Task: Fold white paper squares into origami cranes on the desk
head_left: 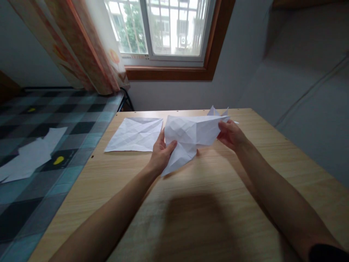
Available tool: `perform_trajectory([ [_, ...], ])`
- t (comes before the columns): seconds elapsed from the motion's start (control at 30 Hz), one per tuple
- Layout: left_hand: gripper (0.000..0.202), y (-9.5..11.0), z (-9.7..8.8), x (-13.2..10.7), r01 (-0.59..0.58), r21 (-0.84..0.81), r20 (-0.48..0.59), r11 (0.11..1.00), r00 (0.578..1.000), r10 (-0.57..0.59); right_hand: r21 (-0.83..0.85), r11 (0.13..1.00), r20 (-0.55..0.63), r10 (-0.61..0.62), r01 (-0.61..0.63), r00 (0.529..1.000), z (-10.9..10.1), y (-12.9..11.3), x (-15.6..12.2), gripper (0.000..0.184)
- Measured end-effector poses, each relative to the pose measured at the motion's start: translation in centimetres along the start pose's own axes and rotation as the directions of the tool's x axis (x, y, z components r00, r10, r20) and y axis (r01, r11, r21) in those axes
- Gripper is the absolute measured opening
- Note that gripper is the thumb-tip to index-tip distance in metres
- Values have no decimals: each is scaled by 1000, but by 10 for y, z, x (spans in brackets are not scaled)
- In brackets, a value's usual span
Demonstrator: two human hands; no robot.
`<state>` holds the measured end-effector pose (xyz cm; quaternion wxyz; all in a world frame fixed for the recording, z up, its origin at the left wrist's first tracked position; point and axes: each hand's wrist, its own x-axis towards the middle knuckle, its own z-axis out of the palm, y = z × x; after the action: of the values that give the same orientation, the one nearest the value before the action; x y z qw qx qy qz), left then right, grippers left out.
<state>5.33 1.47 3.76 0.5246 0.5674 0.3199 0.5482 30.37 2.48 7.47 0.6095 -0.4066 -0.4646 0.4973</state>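
Note:
A creased sheet of white paper is held up between my two hands, above the wooden table. My left hand pinches its left side, thumb on the near face and the fingers behind it. At the upper right corner, my right hand grips the paper between thumb and fingers. Crossing fold lines run over the sheet, and its lower part hangs down toward the table. Left of it lies another creased white sheet, flat on the tabletop. Behind the held paper, pointed tips of a folded paper piece stick up; the rest is hidden.
The light wooden table reaches back toward the wall under a barred window. To the left, a bed with a checked cover carries several loose white papers. A patterned curtain hangs beside the window.

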Motion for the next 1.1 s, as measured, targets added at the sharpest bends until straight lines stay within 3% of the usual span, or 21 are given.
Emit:
perform_trajectory([
  [0.2, 74, -9, -4, 6, 60, 130, -67, 990, 996, -51, 11, 994, 102, 107, -108, 989, 1, 15, 1, 35],
  [0.3, 74, -8, -11, 7, 75, 314, -97, 946, 994, -46, -78, 984, 47, 166, -162, 985, -4, 26, 5, 33],
  [0.37, 71, -5, -15, 4, 134, 522, -124, 842, 989, -81, -195, 957, -43, 212, -216, 976, -11, 36, 8, 35],
  [0.47, 71, 1, -17, -3, 153, 800, -129, 581, 988, -84, -462, 847, -109, 240, -263, 965, -19, 48, 11, 43],
  [0.53, 73, 4, -14, -7, 93, 902, -60, 421, 994, -90, -716, 673, -129, 134, -186, 983, -20, 51, 9, 53],
  [0.6, 73, 5, -11, -10, 41, 956, -5, 290, 992, -122, -912, 404, -118, -105, -66, 987, -13, 51, 3, 63],
  [0.63, 71, 5, -9, -11, 23, 972, 10, 236, 990, -138, -959, 283, -73, -223, -7, 972, -8, 51, -2, 67],
  [0.7, 62, 5, -7, -13, -10, 988, 34, 152, 987, -156, -974, 136, 134, -293, 180, 947, 8, 53, -12, 70],
  [0.77, 46, 6, -6, -14, -48, 995, 62, 83, 983, -176, -878, 77, 458, -156, 473, 875, 24, 60, -22, 68],
  [0.83, 32, 8, -5, -15, -74, 997, 79, 29, 975, -207, -780, 81, 623, 11, 621, 782, 36, 69, -29, 68],
  [0.93, 24, 12, -4, -15, -85, 996, 76, -23, 962, -261, -799, 72, 601, 139, 597, 787, 33, 79, -30, 72],
  [1.1, 23, 12, -5, -12, -69, 997, 61, -18, 953, -298, -913, -4, 404, 127, 408, 906, -5, 82, -20, 66],
])
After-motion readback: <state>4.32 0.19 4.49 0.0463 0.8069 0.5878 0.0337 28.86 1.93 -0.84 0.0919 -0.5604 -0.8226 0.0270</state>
